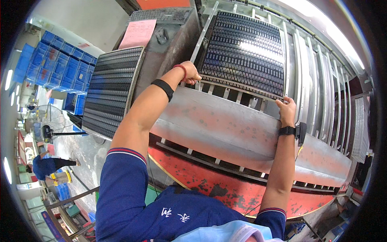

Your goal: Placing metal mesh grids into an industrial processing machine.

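A slotted tray [246, 52] lies on the roller rack [322, 80] — a second tray [111, 90] sits left, beside it

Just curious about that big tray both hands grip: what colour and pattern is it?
Black tray, covered in rows of small slots; left hand and right hand grip its near edge. Head view.

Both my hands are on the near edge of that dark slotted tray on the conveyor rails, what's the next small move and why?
Probably slide the slotted tray straight along the metal rails. The left hand and right hand grip its near corners, it already lies flat on the rails, and an even push from both should keep it square.
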Available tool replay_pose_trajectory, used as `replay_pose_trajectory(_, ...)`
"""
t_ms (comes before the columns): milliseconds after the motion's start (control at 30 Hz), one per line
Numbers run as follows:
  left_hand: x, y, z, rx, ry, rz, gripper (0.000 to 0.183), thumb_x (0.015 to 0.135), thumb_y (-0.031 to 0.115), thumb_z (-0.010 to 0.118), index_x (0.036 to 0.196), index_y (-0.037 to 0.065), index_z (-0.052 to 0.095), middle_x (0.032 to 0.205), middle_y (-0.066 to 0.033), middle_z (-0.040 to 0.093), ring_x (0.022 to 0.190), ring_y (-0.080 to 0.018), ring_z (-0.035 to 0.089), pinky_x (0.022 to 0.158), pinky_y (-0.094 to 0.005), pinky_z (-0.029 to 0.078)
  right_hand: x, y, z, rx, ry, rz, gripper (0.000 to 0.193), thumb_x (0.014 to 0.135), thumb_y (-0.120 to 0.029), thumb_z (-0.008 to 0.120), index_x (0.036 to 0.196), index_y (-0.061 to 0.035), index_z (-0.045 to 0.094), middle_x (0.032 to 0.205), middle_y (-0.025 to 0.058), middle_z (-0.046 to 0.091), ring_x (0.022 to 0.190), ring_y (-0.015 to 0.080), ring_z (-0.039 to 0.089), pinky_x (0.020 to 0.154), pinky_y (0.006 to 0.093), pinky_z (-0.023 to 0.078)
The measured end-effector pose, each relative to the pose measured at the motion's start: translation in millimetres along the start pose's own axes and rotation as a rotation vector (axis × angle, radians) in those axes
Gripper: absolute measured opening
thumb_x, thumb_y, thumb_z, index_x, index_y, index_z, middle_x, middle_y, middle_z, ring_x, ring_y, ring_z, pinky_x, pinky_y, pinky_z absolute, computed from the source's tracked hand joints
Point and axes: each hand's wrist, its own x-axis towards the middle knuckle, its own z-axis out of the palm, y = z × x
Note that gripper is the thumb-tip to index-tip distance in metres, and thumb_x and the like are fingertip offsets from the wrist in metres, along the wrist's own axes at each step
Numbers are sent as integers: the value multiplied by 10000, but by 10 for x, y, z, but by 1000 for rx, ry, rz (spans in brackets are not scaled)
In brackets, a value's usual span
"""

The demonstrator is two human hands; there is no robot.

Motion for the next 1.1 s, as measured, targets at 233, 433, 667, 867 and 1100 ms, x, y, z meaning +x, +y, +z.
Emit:
replay_pose_trajectory(233, 80, -87, -45, 45, -31, -36, 147, 779, 134, 662, 795, -7, 624, 674, -80, 618, 524, -121, 594, 399, -221, 454, -54, -70, 14, -23, -12, 20, 457, 688, -100, 708, 1072, 69, 525, 898, 153, 602, 787, 199, 583, 708, 281, 451)
replay_pose_trajectory(433, 45, -40, -24, 78, -32, -57, 172, 783, 156, 661, 784, -13, 629, 674, -96, 627, 522, -129, 601, 405, -222, 461, -74, -107, 16, -18, -45, 59, 450, 685, -98, 705, 1063, 69, 527, 891, 152, 603, 789, 199, 585, 713, 286, 452)
replay_pose_trajectory(667, 123, -46, 30, 216, 5, -60, 293, 782, 265, 665, 739, -23, 627, 617, -107, 630, 478, -139, 598, 409, -253, 469, 37, 28, 27, -45, 21, -22, 447, 680, -99, 704, 1054, 72, 529, 855, 147, 609, 734, 186, 586, 661, 287, 459)
replay_pose_trajectory(867, 41, 41, 28, 279, 9, -97, 340, 764, 310, 679, 682, -16, 626, 592, -103, 622, 470, -151, 591, 450, -268, 482, -60, -110, 17, -77, -30, 81, 438, 675, -108, 709, 1044, 54, 539, 845, 137, 610, 664, 171, 570, 551, 283, 449)
replay_pose_trajectory(1100, 78, 237, 218, 767, 417, 240, 315, 551, 114, 783, 779, 35, 581, 862, -150, 614, 890, -291, 583, 731, -358, 473, 19, 8, 33, -179, 27, 56, 472, 619, -167, 728, 1011, 43, 570, 943, 185, 619, 919, 273, 593, 811, 333, 443)
